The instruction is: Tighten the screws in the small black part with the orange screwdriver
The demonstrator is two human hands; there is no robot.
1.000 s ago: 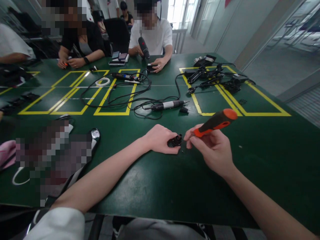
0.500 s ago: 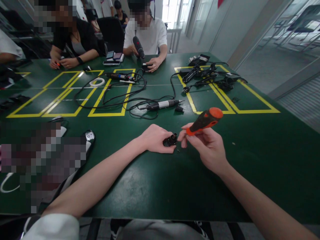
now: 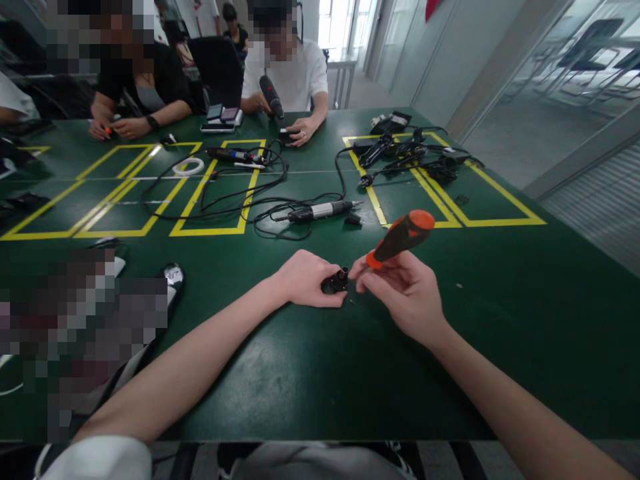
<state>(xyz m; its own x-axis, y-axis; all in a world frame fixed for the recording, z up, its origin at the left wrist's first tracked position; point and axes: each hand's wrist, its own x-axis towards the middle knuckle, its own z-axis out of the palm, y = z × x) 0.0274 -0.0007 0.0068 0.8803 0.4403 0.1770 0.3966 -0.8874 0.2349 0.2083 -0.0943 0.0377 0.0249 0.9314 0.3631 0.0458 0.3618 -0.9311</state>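
My left hand rests on the green table and grips a small black plug-like part, its round end facing right. My right hand holds a screwdriver with an orange and black handle, the handle tilted up and to the right. The screwdriver's tip is hidden behind my fingers, right next to the black part. A tiny screw-like speck lies on the table just below the part.
An electric screwdriver with coiled black cables lies beyond my hands inside yellow tape boxes. A pile of black tools and cords sits at the far right. Other people sit across the table; one holds a black tool. Blurred items lie at left.
My hands and the screwdriver have shifted slightly left in view as the camera moved. The screwdriver handle stands a little steeper. My grip on both things is the same.
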